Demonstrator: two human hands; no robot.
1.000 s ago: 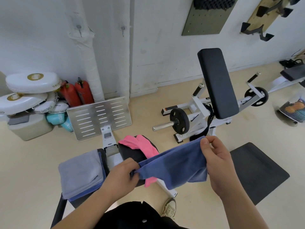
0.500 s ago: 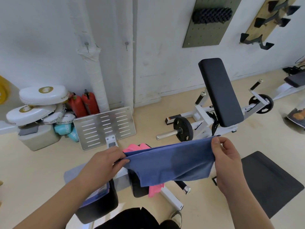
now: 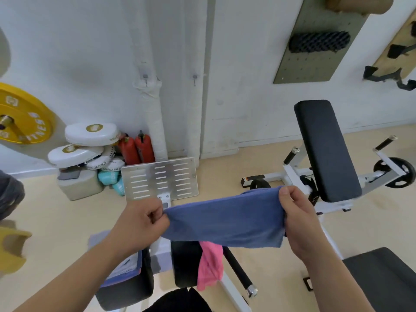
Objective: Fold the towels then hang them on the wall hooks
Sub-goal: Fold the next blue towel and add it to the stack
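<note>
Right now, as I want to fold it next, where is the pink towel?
Head view: the pink towel hangs low at centre, draped over a black pad, directly below the blue towel held out in front.

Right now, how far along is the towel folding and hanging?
Done: one grey towel looks folded on the black seat, partly hidden. In hand: the blue towel, held stretched between left hand and right hand. Left: the pink towel hangs unfolded below it, and both wall hooks are bare, so nothing is hung yet.
</note>
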